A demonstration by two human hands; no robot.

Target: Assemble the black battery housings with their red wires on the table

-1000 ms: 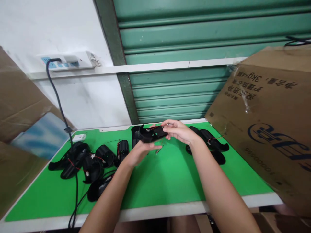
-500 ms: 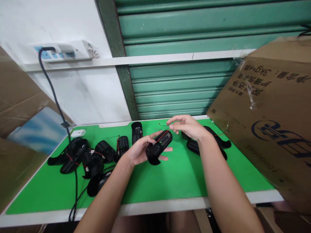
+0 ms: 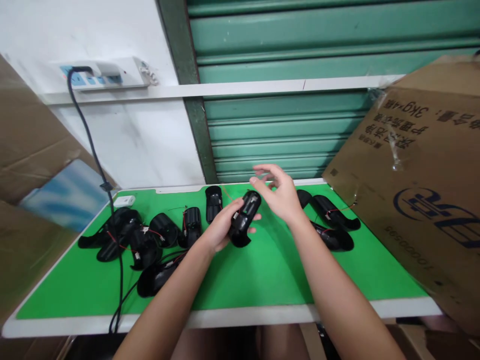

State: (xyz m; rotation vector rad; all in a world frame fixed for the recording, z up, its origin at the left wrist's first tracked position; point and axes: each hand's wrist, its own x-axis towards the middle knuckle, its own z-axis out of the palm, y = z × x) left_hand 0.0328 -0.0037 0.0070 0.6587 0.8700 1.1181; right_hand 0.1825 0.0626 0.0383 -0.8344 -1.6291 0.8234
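Note:
My left hand (image 3: 221,226) is closed around a curved black plastic housing (image 3: 245,217) and holds it above the green mat. The housing is tilted, its hollow side towards me, with small light-coloured parts inside and a hooked lower end. A thin orange-red wire (image 3: 227,193) shows just beyond this hand. To the right and slightly higher is my right hand (image 3: 277,192), its thumb and fingers curved and apart, with nothing visible between them. Behind the right forearm lie similar black housings (image 3: 333,212), some with red wires.
More black housings (image 3: 163,229) with red wires lie on the left of the green mat (image 3: 258,285). A black cable (image 3: 90,132) hangs from a wall power strip (image 3: 108,74) across the table. A large cardboard box (image 3: 416,175) stands at the right; a green shutter (image 3: 262,115) is behind.
My right hand has moved slightly up and left, its fingers parting, and the red wire no longer runs towards it. The housing in my left hand has turned a little. The view has shifted slightly.

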